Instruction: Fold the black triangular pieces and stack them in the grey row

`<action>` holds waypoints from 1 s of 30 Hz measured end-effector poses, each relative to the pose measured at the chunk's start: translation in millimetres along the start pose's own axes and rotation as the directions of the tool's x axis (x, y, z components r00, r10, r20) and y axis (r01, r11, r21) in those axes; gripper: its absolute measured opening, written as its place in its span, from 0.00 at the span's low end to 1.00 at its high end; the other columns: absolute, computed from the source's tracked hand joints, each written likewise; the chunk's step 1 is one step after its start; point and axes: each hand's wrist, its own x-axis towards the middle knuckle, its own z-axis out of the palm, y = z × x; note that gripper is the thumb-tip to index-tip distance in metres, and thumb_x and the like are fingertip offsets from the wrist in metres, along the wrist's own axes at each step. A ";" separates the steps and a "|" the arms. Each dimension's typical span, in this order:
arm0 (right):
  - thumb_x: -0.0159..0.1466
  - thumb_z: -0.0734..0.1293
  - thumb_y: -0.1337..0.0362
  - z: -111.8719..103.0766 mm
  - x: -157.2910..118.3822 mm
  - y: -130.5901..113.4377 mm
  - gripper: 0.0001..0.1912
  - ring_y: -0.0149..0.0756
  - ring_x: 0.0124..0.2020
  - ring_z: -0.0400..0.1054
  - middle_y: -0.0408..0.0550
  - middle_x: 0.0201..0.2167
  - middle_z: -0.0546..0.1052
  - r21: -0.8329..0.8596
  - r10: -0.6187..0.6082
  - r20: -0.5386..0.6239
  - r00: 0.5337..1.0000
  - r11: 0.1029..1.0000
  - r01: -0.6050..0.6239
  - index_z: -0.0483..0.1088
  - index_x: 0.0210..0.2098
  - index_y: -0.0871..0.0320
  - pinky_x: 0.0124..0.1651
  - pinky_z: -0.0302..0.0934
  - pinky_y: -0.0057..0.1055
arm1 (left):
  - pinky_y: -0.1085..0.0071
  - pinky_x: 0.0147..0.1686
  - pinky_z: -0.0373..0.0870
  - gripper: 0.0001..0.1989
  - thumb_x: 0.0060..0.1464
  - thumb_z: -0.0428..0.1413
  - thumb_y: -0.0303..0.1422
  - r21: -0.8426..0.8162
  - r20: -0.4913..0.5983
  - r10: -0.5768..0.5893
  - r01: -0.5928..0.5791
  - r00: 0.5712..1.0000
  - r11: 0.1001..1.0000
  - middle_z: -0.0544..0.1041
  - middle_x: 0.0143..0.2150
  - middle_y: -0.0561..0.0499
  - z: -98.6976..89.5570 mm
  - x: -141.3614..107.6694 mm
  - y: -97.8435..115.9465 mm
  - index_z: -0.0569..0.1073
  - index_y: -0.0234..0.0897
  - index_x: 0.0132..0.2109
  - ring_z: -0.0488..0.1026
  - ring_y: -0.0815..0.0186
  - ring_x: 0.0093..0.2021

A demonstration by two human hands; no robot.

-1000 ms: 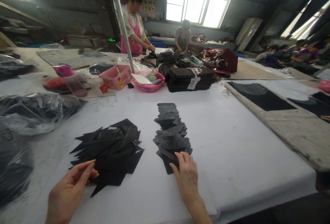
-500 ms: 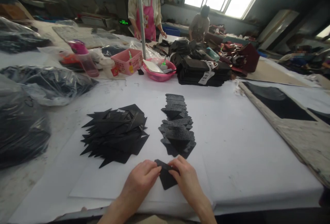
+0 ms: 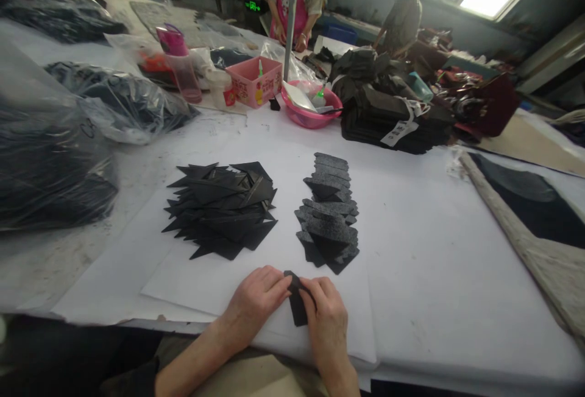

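Note:
Near the table's front edge, a small black sheet piece (image 3: pixel 298 307) lies between my hands, with its edge bent over. My left hand (image 3: pixel 262 292) pinches its upper left corner between thumb and fingers. On the other side my right hand (image 3: pixel 325 307) grips the right edge, covering part of it. Beyond my hands lies an overlapping row of black and speckled grey pieces (image 3: pixel 329 217). To its left sits a heap of pointed black pieces (image 3: pixel 223 208), apart from my hands.
A pink bowl (image 3: pixel 311 118), a pink basket (image 3: pixel 254 83) and a bottle (image 3: pixel 183 71) stand farther back. Black bundled goods (image 3: pixel 393 117) lie behind the row. Plastic bags (image 3: pixel 50 165) fill the left side; a board (image 3: pixel 516 232) lies right. A person in a pink apron (image 3: pixel 292 1) stands opposite.
My view has turned, so the scene sits shifted right and up. Both hands still hold the black piece; it now shows narrower, with its right side bent up under my right hand.

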 end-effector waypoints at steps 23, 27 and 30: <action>0.69 0.62 0.69 6.9 -9.0 9.4 0.14 0.35 0.37 0.66 0.47 0.37 0.75 -0.120 -0.236 -0.126 0.963 0.968 0.222 0.74 0.50 0.49 0.43 0.59 0.32 | 0.63 0.38 0.71 0.09 0.66 0.48 0.21 0.083 0.004 0.005 -0.005 1.000 0.997 0.71 0.37 0.46 -5.5 -0.7 7.7 0.71 0.28 0.49 0.68 0.60 0.38; 0.70 0.60 0.69 6.8 -9.0 9.0 0.15 0.32 0.37 0.65 0.46 0.36 0.74 -0.183 -0.277 -0.123 0.953 0.950 0.253 0.74 0.51 0.48 0.43 0.58 0.31 | 0.63 0.38 0.71 0.10 0.67 0.47 0.22 0.099 0.004 0.002 -0.003 1.000 0.995 0.71 0.37 0.46 -4.6 -0.8 7.6 0.71 0.29 0.50 0.69 0.60 0.39; 0.71 0.59 0.67 7.8 -7.9 9.0 0.15 0.31 0.37 0.64 0.46 0.35 0.73 -0.218 -0.327 -0.158 0.932 0.932 0.290 0.75 0.50 0.49 0.43 0.57 0.30 | 0.63 0.37 0.72 0.09 0.67 0.47 0.22 0.098 -0.006 0.002 -0.001 1.000 0.995 0.70 0.37 0.46 -2.4 -1.4 7.2 0.71 0.29 0.49 0.68 0.60 0.38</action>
